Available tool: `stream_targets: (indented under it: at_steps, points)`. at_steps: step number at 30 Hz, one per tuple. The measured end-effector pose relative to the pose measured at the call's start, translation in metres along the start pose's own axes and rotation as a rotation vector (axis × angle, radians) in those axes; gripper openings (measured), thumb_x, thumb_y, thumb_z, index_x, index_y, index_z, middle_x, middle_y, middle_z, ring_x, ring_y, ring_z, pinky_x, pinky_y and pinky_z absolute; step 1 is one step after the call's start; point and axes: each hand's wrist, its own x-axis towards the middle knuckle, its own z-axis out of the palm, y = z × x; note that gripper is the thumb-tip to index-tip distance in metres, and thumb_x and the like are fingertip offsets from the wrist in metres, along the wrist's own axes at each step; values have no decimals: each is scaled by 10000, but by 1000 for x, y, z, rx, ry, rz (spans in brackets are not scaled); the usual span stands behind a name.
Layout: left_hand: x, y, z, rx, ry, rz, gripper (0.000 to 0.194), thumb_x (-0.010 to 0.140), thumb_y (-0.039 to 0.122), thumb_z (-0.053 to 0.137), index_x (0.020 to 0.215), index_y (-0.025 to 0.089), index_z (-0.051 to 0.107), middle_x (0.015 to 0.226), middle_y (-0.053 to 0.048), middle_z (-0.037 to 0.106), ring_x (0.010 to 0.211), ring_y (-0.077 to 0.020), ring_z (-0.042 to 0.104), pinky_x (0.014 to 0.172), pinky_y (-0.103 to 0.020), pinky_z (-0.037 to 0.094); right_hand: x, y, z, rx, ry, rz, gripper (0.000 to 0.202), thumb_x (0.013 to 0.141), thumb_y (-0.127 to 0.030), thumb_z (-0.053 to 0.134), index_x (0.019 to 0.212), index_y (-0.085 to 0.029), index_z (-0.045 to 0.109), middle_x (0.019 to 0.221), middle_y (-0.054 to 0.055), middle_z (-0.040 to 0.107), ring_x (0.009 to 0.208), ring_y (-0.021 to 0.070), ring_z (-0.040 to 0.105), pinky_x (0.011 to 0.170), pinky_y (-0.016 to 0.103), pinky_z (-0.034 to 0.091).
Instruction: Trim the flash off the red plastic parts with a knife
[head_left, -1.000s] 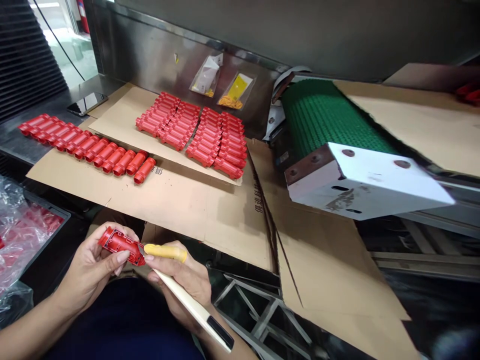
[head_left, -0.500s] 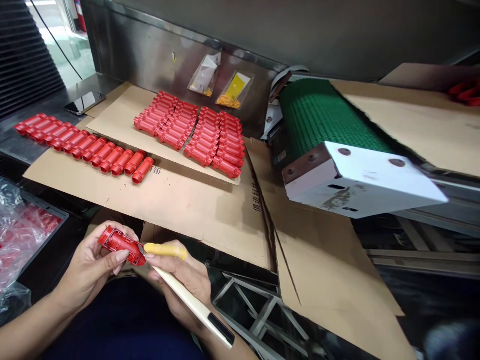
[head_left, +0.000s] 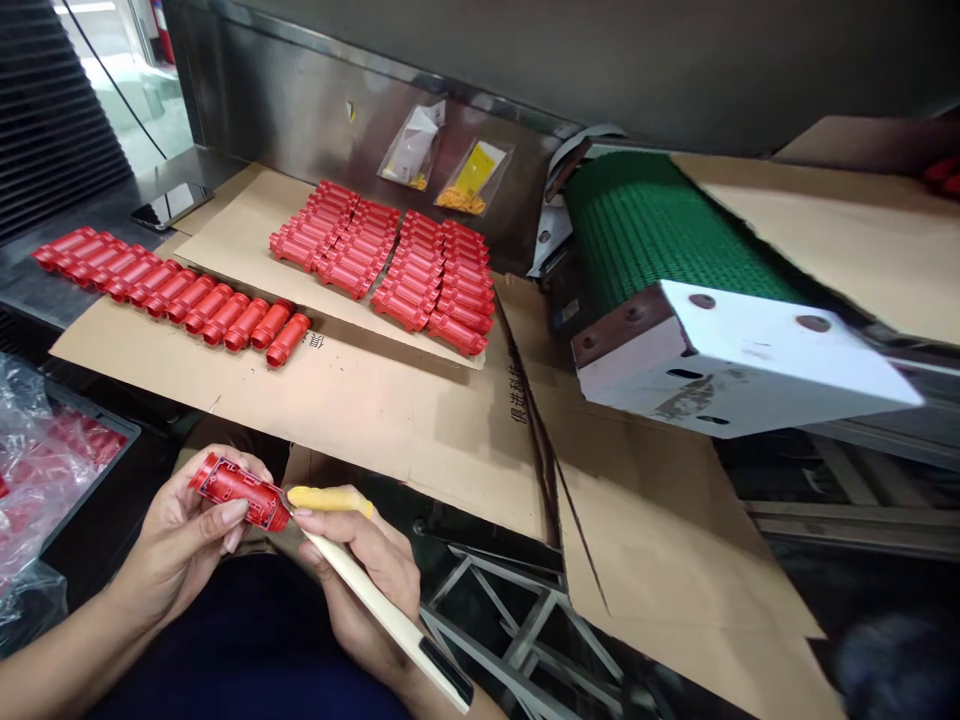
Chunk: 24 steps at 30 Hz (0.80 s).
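My left hand (head_left: 202, 530) is closed around one end of a red plastic housing (head_left: 238, 490), with its hollow side facing up. In my right hand (head_left: 367, 560) is a knife (head_left: 390, 620) with a long cream handle and a black end; its small metal tip is at the right end of the housing, though I cannot tell whether it touches. A yellow finger cot (head_left: 330, 498) covers the index finger of that hand. Beyond my hands, a slanting row of red housings (head_left: 195, 302) lies across the cardboard (head_left: 375, 430) and the metal table.
More red housings (head_left: 409, 270) lie in columns farther back. Two small plastic bags (head_left: 471, 180) hang on the metal wall. A green conveyor belt (head_left: 667, 230) with a white end bracket stands at right. A phone (head_left: 171, 206) lies at left, above a plastic-lined bin (head_left: 67, 460).
The red housing has shifted slightly left and turned a little in my left hand. The knife tip is now nearer the housing's right end. My right hand stays almost in place.
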Motion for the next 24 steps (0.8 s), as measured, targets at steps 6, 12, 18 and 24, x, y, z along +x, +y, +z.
stream_targets:
  at_steps: [6, 12, 18, 24]
  points:
    - [0, -2, -2, -27, 10, 5, 277, 747, 252, 948, 947, 200, 764, 975, -53, 758, 559, -50, 513, 518, -151, 451, 0, 0, 0, 1, 5, 26, 215, 998, -136, 706, 1181, -242, 747, 1172, 84, 816, 1069, 224, 788, 942, 353, 669]
    - [1, -3, -3, -20, 7, 11, 285, 751, 258, 943, 945, 181, 748, 978, -59, 756, 569, -53, 523, 528, -161, 461, -1, 2, 0, 21, 3, 43, 170, 1021, -191, 692, 1176, -248, 731, 1153, 87, 818, 1074, 231, 791, 947, 359, 665]
    - [3, -2, -2, 83, 19, 58, 311, 768, 283, 947, 971, 167, 740, 981, -70, 776, 532, -53, 537, 476, -165, 459, 13, 11, -13, -50, -164, -145, 201, 1024, -146, 650, 1209, -219, 682, 1129, 118, 796, 1029, 250, 753, 867, 408, 668]
    - [11, -5, -4, 81, -2, 45, 435, 793, 334, 941, 1081, 178, 655, 834, -36, 772, 425, -39, 509, 416, -144, 435, 17, 13, -18, -312, -327, -320, 233, 1064, -108, 565, 1222, -179, 721, 1066, 146, 778, 960, 260, 690, 769, 403, 662]
